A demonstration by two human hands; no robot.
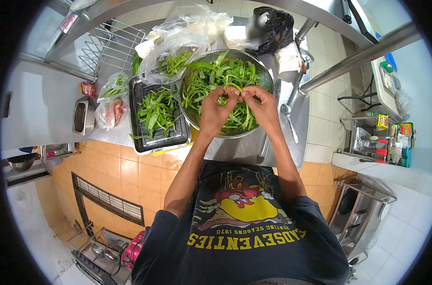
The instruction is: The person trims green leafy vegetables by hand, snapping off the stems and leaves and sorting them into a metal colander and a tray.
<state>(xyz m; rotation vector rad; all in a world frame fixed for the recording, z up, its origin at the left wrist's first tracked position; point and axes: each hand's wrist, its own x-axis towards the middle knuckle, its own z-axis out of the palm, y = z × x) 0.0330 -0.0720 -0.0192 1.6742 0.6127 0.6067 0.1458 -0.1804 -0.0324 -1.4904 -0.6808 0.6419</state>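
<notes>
Both my hands meet over a large round metal colander heaped with leafy greens. My left hand pinches one end of a thin green stem, its fingertips nearly touching those of my right hand, which pinches the other end. Just left of the colander, a dark rectangular tray holds more long-leaved greens. A clear plastic bag with greens lies behind the tray, against the colander's edge.
A black plastic bag and white packages stand behind the colander. To the right lie a spoon and a knife-like tool. Small bags, a metal container and a wire rack are at the left.
</notes>
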